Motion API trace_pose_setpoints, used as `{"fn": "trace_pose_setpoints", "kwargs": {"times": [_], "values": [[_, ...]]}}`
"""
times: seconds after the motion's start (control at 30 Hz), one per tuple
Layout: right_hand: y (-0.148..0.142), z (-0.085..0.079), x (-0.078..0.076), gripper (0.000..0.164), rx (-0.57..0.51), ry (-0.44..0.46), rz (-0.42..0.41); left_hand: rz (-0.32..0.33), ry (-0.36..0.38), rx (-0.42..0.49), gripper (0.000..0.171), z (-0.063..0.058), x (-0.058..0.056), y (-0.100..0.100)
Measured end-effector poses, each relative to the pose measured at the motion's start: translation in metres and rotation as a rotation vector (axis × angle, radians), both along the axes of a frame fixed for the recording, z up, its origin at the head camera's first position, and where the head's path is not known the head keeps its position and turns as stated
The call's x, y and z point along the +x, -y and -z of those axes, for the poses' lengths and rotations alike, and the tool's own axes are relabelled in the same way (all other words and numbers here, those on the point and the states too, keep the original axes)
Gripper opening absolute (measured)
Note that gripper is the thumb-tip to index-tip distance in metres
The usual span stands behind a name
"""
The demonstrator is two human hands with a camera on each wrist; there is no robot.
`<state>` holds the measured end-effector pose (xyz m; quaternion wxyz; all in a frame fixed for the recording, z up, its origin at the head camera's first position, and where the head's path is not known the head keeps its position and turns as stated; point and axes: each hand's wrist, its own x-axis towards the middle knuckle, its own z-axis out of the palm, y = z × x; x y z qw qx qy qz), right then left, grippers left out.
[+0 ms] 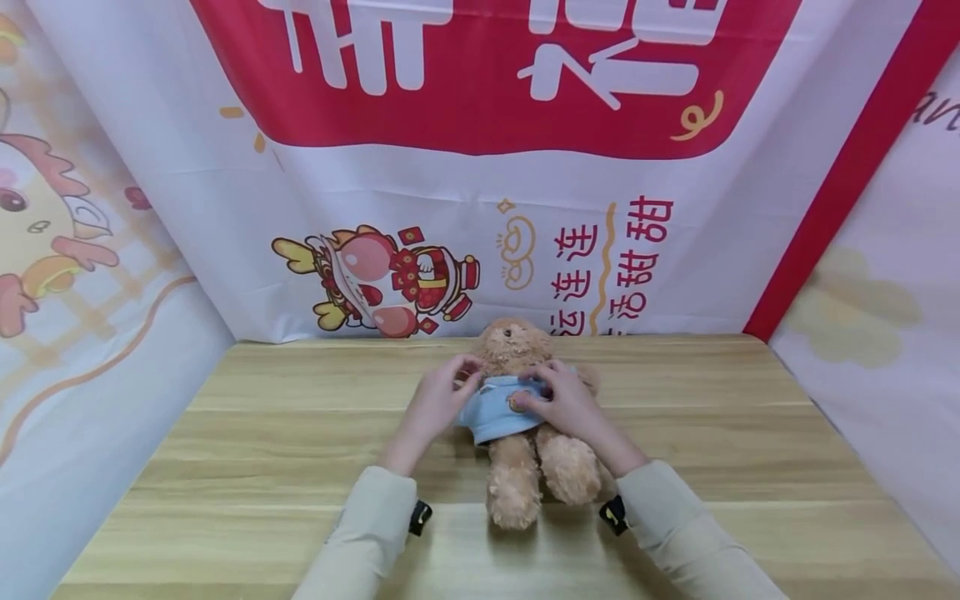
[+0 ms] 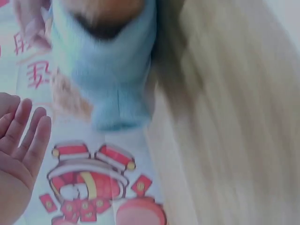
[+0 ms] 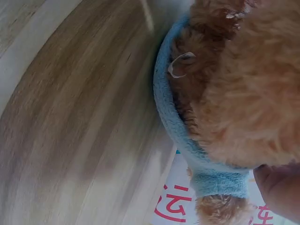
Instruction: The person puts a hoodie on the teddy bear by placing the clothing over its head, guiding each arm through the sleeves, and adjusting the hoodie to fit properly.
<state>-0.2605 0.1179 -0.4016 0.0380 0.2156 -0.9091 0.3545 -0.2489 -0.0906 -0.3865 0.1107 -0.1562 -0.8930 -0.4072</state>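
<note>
A brown plush teddy bear [image 1: 513, 492] lies on the wooden table, head towards the wall and legs towards me. It wears a light blue shirt [image 1: 498, 408] with a small round badge on the chest. Beside the bear's neck and shoulder is my left hand [image 1: 435, 400]; in the left wrist view its fingers [image 2: 35, 145] are loosely extended, with nothing between them. My right hand [image 1: 566, 404] rests over the other side of the shirt, thumb by the badge and fingertips near the collar. The right wrist view shows the shirt's blue hem [image 3: 164, 93] and a small white tag [image 3: 180, 63].
Wooden table [image 1: 262, 467] surface extends around the bear. A white and red printed cloth [image 1: 420, 187] hangs at the table's back edge, close to the bear's head. Printed cloths also hang at the left and right sides.
</note>
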Motion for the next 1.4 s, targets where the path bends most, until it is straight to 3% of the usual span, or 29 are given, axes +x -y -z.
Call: {"fn": "trace_pose_setpoints", "kwargs": {"times": [0.13, 0.23, 0.43, 0.67, 0.87, 0.93, 1.13, 1.27, 1.4], "values": [[-0.004, 0.003, -0.001, 0.027, 0.003, -0.014, 0.0, -0.056, -0.027, -0.12, 0.015, 0.0, -0.001, 0.017], [-0.009, 0.007, -0.002, 0.02, -0.021, -0.034, -0.012, -0.078, -0.007, -0.218, 0.016, 0.001, 0.0, 0.026], [-0.018, 0.016, -0.001, 0.031, -0.076, -0.089, -0.145, -0.089, 0.053, -0.336, 0.012, 0.01, 0.001, 0.032], [-0.029, 0.023, -0.001, 0.033, -0.092, -0.116, -0.19, -0.013, 0.013, -0.274, 0.014, 0.016, -0.001, 0.024], [-0.029, 0.022, -0.004, 0.031, -0.016, -0.329, -0.257, -0.012, 0.022, -0.191, 0.013, 0.025, -0.005, 0.018], [-0.026, 0.019, -0.002, 0.032, 0.039, -0.358, -0.288, -0.011, 0.044, -0.155, 0.013, 0.027, -0.006, 0.016], [-0.017, 0.016, 0.003, 0.034, 0.144, -0.25, -0.269, 0.004, 0.12, -0.107, 0.014, 0.028, -0.005, 0.013], [-0.007, 0.019, 0.004, 0.03, 0.114, -0.267, -0.199, 0.017, 0.122, -0.106, 0.013, 0.027, -0.002, 0.01], [-0.001, 0.023, 0.004, 0.013, 0.04, -0.247, -0.142, 0.008, 0.101, -0.113, 0.011, 0.028, -0.002, 0.008]]}}
